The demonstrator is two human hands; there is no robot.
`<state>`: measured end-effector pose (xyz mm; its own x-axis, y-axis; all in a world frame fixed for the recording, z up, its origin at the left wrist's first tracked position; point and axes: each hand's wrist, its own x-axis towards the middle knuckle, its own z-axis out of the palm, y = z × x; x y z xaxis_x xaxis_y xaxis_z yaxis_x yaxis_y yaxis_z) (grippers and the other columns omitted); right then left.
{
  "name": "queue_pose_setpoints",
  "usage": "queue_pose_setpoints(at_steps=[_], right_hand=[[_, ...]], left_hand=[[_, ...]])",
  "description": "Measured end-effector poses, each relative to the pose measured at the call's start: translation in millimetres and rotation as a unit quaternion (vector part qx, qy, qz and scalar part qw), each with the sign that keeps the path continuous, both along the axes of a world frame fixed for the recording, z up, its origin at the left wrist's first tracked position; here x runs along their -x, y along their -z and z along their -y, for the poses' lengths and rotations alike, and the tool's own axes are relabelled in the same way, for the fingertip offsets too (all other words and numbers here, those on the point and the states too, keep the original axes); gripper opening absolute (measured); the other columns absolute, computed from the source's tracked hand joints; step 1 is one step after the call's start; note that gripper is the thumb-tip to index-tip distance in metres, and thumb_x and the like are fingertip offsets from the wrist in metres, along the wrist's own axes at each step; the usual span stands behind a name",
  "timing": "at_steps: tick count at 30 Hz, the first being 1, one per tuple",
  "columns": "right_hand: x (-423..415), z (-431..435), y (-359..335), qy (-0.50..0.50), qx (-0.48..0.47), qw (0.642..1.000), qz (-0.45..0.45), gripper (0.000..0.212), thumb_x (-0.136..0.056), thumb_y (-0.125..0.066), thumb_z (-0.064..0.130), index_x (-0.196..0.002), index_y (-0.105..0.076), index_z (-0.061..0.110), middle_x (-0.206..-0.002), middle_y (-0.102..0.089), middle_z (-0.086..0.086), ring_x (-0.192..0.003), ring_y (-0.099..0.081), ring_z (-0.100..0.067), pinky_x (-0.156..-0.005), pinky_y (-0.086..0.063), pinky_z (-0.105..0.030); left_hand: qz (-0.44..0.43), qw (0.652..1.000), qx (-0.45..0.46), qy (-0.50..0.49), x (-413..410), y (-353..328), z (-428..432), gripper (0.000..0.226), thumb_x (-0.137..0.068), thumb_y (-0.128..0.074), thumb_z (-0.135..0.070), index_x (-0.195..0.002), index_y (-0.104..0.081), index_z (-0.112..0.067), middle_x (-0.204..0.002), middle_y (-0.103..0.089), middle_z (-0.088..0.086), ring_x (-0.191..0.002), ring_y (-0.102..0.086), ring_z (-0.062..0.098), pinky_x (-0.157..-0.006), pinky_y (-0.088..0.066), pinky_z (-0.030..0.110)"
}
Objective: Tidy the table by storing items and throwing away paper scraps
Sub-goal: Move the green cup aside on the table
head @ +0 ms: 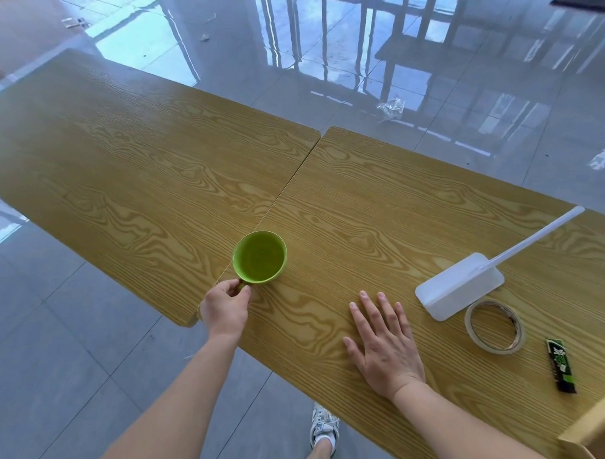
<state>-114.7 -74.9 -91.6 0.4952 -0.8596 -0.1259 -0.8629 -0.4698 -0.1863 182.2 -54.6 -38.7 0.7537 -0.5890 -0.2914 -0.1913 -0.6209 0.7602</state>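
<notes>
Green cup (260,261) stands near the table's (362,210) front edge, left hand (226,307) at its 7 o'clock pinching the handle, right hand (384,343) flat, fingers straight, at its 4 o'clock; I judge it light, rigid, slick-glazed, chippable, so lift by that handle.

head-worn view, down onto table (379,199)

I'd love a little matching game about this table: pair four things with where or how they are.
1 cup
2 roll of tape
3 packet
4 right hand

A flat on the table, palm down
B green, handle held by the left hand
C beside the white dustpan
D black and green, nearest the cardboard box

Pairs: 1-B, 2-C, 3-D, 4-A
</notes>
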Motion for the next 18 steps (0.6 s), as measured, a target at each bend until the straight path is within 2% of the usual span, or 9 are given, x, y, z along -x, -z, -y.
queue_pose_setpoints(at_steps=[7, 10, 13, 16, 18], right_hand=[[0.0, -0.4, -0.7, -0.001, 0.0, 1.0, 0.0, 0.066, -0.095, -0.031, 0.061, -0.152, -0.027, 0.025, -0.163, -0.015, 0.001, -0.151, -0.005, -0.026, -0.119, -0.007, -0.05], [-0.1, -0.4, 0.0, -0.001, 0.0, 1.0, -0.002, 0.067, -0.095, -0.031, 0.061, -0.152, -0.027, 0.026, -0.163, -0.013, 0.002, -0.151, -0.004, -0.025, -0.119, -0.008, -0.05], [-0.3, 0.0, -0.2, 0.0, 0.001, 1.0, -0.003, 0.067, -0.095, -0.031, 0.061, -0.152, -0.027, 0.025, -0.163, -0.013, 0.002, -0.151, -0.004, -0.025, -0.118, -0.008, -0.05], [-0.7, -0.3, -1.0, -0.002, 0.004, 1.0, -0.004, 0.067, -0.095, -0.031, 0.061, -0.152, -0.027, 0.025, -0.163, -0.014, 0.002, -0.151, -0.004, -0.025, -0.118, -0.008, -0.05], [-0.8, -0.5, -1.3, 0.0, 0.004, 1.0, -0.001, 0.067, -0.095, -0.031, 0.06, -0.152, -0.027, 0.025, -0.163, -0.014, 0.002, -0.151, -0.005, -0.025, -0.118, -0.008, -0.05]], left_hand=[[0.006, 1.0, 0.012, -0.015, 4.3, -0.6, -0.9, 0.022, -0.082, -0.078, -0.024, -0.101, -0.073, -0.014, -0.078, -0.074, -0.001, -0.079, -0.072, 0.021, -0.081, -0.059, 0.045], [0.012, 0.999, 0.019, -0.023, 5.3, -1.6, 1.8, 0.01, -0.082, -0.078, -0.023, -0.089, -0.071, -0.021, -0.072, -0.073, -0.002, -0.073, -0.072, 0.02, -0.078, -0.06, 0.046], [0.02, 0.999, 0.025, -0.027, 6.0, -2.5, 3.3, 0.023, -0.083, -0.077, -0.022, -0.074, -0.061, -0.036, -0.068, -0.072, -0.003, -0.069, -0.071, 0.02, -0.076, -0.06, 0.046], [0.025, 0.999, 0.022, -0.025, 3.7, -0.1, 2.8, 0.019, -0.083, -0.077, -0.022, -0.077, -0.063, -0.032, -0.071, -0.072, -0.002, -0.072, -0.071, 0.021, -0.077, -0.06, 0.045], [0.02, 0.999, 0.02, -0.026, 1.5, 1.9, 1.7, 0.009, -0.083, -0.078, -0.023, -0.085, -0.069, -0.021, -0.077, -0.073, 0.001, -0.077, -0.071, 0.022, -0.08, -0.059, 0.045]])
